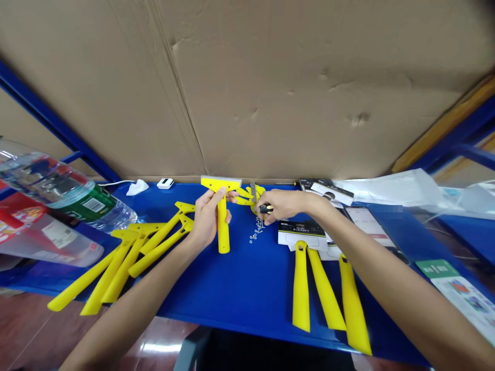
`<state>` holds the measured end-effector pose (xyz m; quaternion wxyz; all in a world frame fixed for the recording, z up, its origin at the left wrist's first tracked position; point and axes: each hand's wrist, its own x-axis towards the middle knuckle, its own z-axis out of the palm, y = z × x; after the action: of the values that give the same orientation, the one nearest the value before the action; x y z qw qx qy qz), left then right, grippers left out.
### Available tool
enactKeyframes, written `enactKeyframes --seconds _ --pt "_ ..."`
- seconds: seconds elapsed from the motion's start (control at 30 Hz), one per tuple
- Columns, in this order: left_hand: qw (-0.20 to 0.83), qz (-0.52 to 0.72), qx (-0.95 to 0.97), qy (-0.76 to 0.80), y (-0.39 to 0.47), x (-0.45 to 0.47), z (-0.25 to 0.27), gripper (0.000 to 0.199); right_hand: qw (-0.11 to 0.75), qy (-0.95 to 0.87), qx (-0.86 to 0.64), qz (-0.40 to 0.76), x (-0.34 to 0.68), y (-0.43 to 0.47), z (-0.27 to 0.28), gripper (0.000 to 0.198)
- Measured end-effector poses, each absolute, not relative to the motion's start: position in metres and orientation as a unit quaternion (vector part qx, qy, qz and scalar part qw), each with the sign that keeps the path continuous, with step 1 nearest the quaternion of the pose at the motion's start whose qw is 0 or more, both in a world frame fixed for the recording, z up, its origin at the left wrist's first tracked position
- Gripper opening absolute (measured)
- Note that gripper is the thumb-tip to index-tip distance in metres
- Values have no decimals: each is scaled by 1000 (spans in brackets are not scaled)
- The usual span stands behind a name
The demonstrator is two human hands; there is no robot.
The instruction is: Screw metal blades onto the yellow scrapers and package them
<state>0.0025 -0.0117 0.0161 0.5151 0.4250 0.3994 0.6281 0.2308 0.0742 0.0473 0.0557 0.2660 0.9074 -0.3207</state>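
My left hand (207, 219) is closed round a yellow scraper (223, 221), its wide head with a pale blade edge at the top and its handle pointing down. To the right, my right hand (280, 205) is closed on a small tool with a black and yellow handle (266, 208), which looks like a screwdriver; its tip is hidden. Just beyond that hand lies a heap of yellow plastic pieces (245, 197) with a grey metal strip (253, 190) on it. Small metal nuts (255, 234) are scattered on the blue table (232, 293) between my hands.
Several yellow scrapers (127, 257) lie at the left, near a large water bottle (77, 190) and a clear plastic tub (58, 237). At the right are yellow handles (302, 288), black-and-white packaging (301, 234) and a phone (369, 224). A cardboard wall (270, 93) stands behind.
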Motion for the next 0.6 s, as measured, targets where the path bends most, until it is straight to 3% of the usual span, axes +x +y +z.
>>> enactKeyframes --seconds 0.17,0.6 --pt "554 605 386 423 -8 3 11 21 88 907 262 -318 221 72 40 11" --pt "568 610 359 419 -7 0 13 23 79 890 191 -406 200 48 34 16"
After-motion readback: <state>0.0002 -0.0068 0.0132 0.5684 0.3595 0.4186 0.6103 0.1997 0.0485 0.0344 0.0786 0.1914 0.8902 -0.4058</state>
